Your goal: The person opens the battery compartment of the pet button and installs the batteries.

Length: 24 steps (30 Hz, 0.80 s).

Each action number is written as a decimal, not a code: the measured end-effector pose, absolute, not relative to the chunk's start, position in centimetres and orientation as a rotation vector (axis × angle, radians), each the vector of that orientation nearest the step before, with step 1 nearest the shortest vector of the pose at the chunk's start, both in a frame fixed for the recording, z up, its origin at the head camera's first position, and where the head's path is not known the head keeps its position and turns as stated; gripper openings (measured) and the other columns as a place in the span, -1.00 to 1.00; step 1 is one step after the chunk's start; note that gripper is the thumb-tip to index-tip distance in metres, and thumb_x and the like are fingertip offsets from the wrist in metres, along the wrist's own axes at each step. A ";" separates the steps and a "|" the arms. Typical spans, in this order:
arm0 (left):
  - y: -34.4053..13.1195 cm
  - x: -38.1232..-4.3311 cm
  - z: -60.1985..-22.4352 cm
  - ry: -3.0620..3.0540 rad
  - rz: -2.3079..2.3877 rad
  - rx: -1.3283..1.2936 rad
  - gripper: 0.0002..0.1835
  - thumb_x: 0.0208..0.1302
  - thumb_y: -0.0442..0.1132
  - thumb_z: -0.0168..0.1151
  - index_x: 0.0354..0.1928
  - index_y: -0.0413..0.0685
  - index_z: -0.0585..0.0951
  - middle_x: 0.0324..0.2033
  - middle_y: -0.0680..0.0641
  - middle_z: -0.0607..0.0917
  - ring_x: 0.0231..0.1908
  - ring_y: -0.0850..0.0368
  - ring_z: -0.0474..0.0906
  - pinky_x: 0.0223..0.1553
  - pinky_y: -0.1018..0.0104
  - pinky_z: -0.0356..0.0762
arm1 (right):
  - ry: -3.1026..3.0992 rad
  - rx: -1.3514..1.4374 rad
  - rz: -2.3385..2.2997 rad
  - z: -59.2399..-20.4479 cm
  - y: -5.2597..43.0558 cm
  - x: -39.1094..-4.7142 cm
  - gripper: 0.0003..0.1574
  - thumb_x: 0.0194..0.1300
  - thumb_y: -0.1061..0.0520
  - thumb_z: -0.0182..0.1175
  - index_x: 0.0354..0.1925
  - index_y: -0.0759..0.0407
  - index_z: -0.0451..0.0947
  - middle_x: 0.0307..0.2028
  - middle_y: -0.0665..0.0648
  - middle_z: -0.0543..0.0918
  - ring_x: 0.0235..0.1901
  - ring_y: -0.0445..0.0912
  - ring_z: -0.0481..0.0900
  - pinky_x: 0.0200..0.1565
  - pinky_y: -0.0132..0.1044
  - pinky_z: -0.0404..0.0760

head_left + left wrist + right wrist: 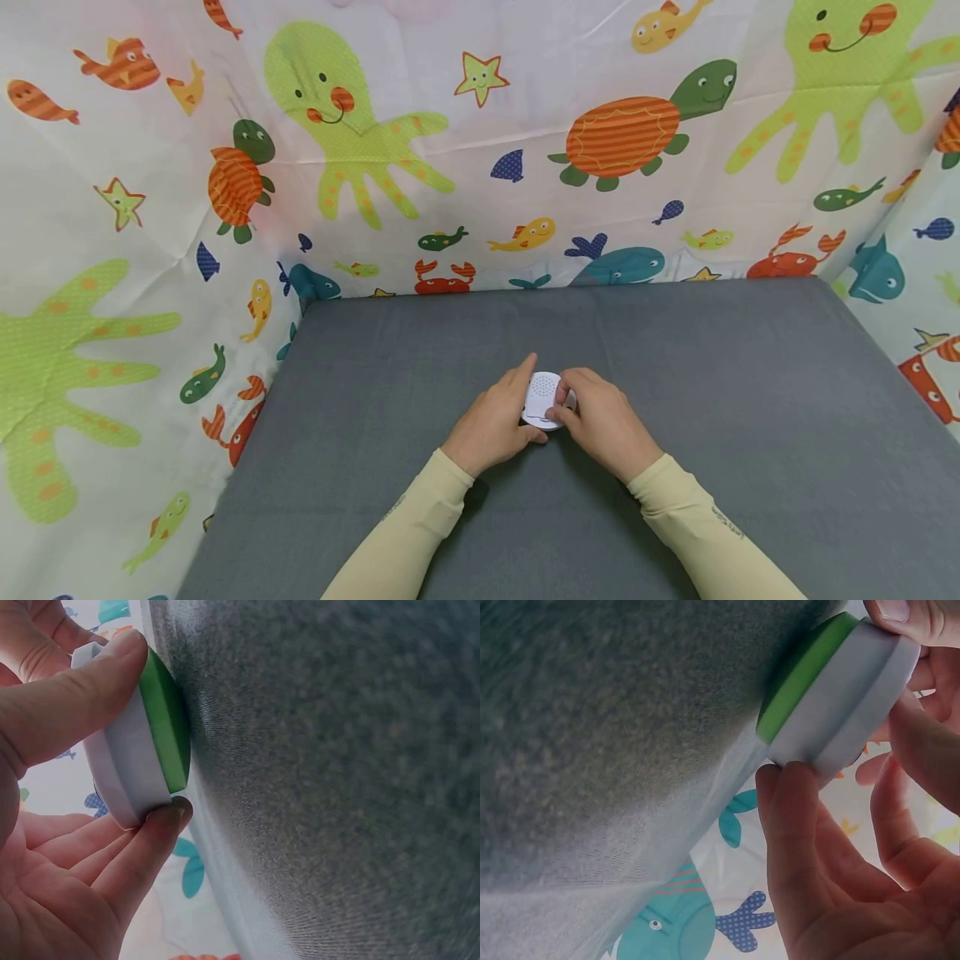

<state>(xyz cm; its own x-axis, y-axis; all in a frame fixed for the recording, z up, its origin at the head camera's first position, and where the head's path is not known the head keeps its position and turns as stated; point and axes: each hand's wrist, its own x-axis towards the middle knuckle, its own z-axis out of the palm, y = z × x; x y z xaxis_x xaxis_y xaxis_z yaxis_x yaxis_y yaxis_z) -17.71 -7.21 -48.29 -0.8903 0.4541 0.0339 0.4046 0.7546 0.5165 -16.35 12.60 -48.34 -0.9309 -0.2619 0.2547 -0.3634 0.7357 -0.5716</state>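
Observation:
A small round white object [542, 400] with a pattern of dots on its top stands near the middle of the grey surface. Both wrist views show its thick white rim and a green base [166, 724] against the cloth. My left hand [492, 421] holds it from the left, thumb on the near edge and fingertips on the far rim. From the right, my right hand [603, 417] grips it with curled fingers, thumb and index finger close together over the top. Its other fingertips [791, 787] touch the white rim. Whether anything lies between thumb and index is hidden.
The grey cloth-covered table [750, 400] spreads around both hands. White fabric printed with sea animals [502, 100] stands along the back and both sides. Cream sleeves [408, 529] cover both forearms.

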 end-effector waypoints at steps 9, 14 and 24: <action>-7.3 -17.8 -48.5 2.834 0.804 0.686 0.28 0.18 -0.11 0.70 0.76 -0.05 0.01 0.57 -0.17 0.43 0.37 0.00 0.58 0.39 0.07 0.60 | -2.815 0.533 0.960 -48.3 12.9 -16.5 -0.69 0.31 0.12 0.57 -0.20 0.08 0.58 -0.14 0.11 0.67 -0.42 -0.17 0.45 -0.38 -0.32 0.47; -7.6 -18.0 -48.0 2.757 0.800 0.625 0.39 0.06 -0.15 0.77 0.76 -0.06 -0.02 0.63 -0.19 0.33 0.52 -0.06 0.45 0.46 0.04 0.52 | -2.927 0.592 0.985 -47.8 14.2 -16.8 -0.40 0.38 -0.05 0.52 0.22 0.18 0.58 0.17 0.21 0.68 -0.08 -0.01 0.67 -0.02 -0.05 0.71; -7.6 -18.0 -47.5 2.774 0.741 0.577 0.25 0.12 -0.32 0.70 0.74 -0.07 0.08 0.50 -0.22 0.42 0.38 -0.05 0.57 0.30 0.10 0.65 | -3.115 0.634 0.967 -47.0 15.4 -17.2 0.24 0.19 0.18 0.64 0.66 0.22 0.20 0.56 0.37 0.41 0.48 0.29 0.49 0.43 0.27 0.51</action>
<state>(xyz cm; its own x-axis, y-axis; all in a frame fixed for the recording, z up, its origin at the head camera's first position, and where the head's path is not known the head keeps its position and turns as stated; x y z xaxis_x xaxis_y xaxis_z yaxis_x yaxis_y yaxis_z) -17.99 -7.59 -47.45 -0.9007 0.4225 -0.1017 0.3154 0.7965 0.5158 -17.20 15.36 -46.97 -0.9115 -0.4071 -0.0583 -0.3024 0.7596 -0.5758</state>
